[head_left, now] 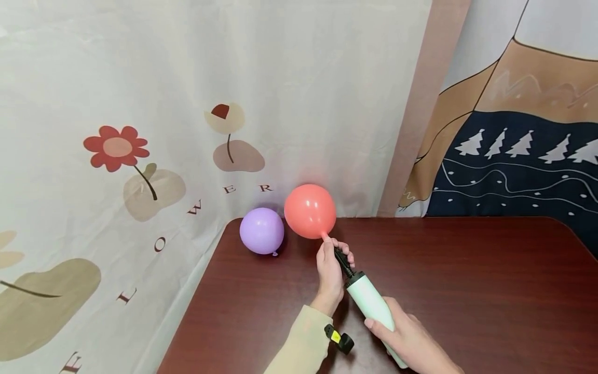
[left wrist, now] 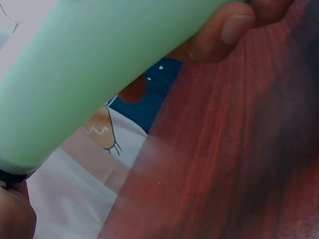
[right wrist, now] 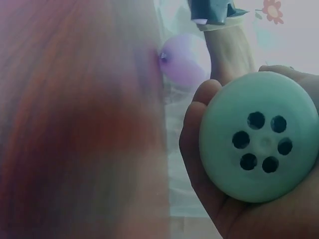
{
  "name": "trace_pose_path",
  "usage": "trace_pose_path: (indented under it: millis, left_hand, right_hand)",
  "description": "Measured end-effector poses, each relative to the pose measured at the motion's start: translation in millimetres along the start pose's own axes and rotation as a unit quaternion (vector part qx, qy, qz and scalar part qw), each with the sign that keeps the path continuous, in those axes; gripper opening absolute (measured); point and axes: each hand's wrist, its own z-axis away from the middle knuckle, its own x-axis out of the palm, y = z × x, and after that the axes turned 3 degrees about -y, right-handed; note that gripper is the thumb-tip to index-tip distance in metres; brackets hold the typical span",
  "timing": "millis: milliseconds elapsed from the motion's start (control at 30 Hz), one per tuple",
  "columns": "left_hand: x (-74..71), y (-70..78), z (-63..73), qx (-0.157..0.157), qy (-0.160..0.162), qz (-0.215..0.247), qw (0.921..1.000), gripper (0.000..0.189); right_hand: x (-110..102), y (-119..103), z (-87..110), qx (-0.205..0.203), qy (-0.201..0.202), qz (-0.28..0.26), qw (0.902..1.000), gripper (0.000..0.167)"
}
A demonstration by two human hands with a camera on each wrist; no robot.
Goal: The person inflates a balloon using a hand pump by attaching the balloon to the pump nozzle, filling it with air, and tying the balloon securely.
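A round, inflated red balloon [head_left: 310, 211] stands off the far end of a hand pump, its neck pointing down toward me. My left hand [head_left: 330, 267] pinches that neck with thumb and fingers around the pump's black nozzle end [head_left: 344, 262]. The pump has a mint-green cylindrical body [head_left: 371, 300], which my right hand [head_left: 411, 335] grips near its lower end. In the right wrist view, the fingers curl round the pump's rounded base [right wrist: 265, 142], which has several dark holes. The left wrist view shows the green body [left wrist: 94, 69] close up, with right-hand fingers [left wrist: 219, 37] around it.
A tied purple balloon [head_left: 261, 231] rests on the dark red-brown table [head_left: 486, 280] at its far left corner, left of the red one. Behind the table hangs a pale curtain [head_left: 327, 93] with flower prints. A black wrist strap [head_left: 340, 340] is on my left sleeve.
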Motion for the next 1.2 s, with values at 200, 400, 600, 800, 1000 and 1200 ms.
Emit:
trace_pose_path:
  millis: [200, 400, 600, 800, 1000, 1200]
  left_hand:
    - [4.4, 1.2, -1.7, 0.007, -0.001, 0.019, 0.9998, 0.032]
    - [6.6, 3.7, -6.1, 0.002, 0.009, 0.038, 0.9992, 0.035]
    - [-3.5, 12.8, -21.6, 0.037, 0.033, 0.018, 0.9986, 0.038]
    - [-15.3, 15.2, -24.6, 0.054, 0.022, -0.085, 0.9947, 0.038]
    - [-36.6, 20.6, -30.3, 0.03, -0.033, -0.237, 0.9705, 0.043]
    - [-57.9, 25.4, -34.3, 0.053, -0.094, -0.381, 0.9181, 0.038]
  right_hand:
    - [-6, -8, 5.8, 0.007, 0.013, 0.021, 0.9997, 0.058]
    - [-11, -11, 8.5, 0.01, 0.007, 0.035, 0.9993, 0.059]
    - [-16, -9, 15.8, 0.037, -0.039, 0.027, 0.9982, 0.063]
    - [-28, 1, 21.1, 0.061, -0.054, 0.033, 0.9961, 0.068]
    - [-59, 29, 28.8, 0.104, -0.04, 0.085, 0.9902, 0.077]
    - [-98, 64, 33.8, 0.13, -0.011, 0.188, 0.9735, 0.088]
